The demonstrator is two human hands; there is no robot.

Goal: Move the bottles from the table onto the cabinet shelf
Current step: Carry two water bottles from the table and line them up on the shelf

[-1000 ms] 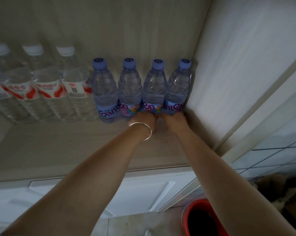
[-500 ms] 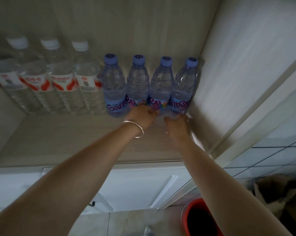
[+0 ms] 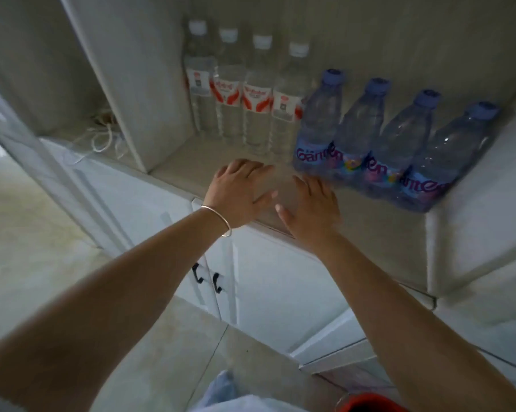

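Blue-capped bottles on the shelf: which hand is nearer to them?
Right. The right hand hovers open just short of the blue-capped bottles; the left hand is farther left, before the white-capped bottles.

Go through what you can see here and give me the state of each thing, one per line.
Left hand: open, empty.
Right hand: open, empty.
Blue-capped bottles: four upright on the shelf, capped.
White-capped bottles: four upright, capped.
Lower cabinet doors: closed.

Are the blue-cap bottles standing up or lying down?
Standing up. All four blue-cap bottles have their caps on top and bases on the shelf, side by side.
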